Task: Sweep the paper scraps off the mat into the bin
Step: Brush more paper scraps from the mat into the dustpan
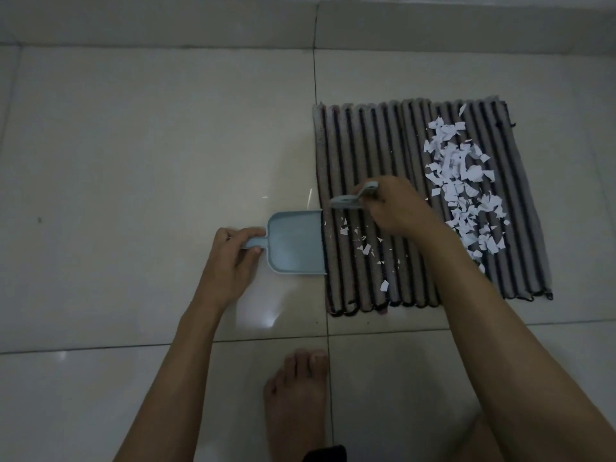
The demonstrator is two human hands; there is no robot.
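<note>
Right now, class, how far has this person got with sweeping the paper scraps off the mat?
Done: little that shows; the dustpan looks empty. In hand: the left hand holds the pan against the mat edge, while the right hand grips a small brush above a few loose scraps. Left: the main heap of scraps is unswept, and no bin is in view.

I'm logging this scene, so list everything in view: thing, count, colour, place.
mat: one, grey with dark stripes, on the floor at right
paper scraps: many, white, mostly on the mat's right half, a few near the dustpan
dustpan: one, light blue, mouth against the mat's left edge
brush: one, light blue, over the mat
floor: pale tiles
left hand: holds the dustpan handle
right hand: holds the brush
foot: one, bare, bottom centre
</note>
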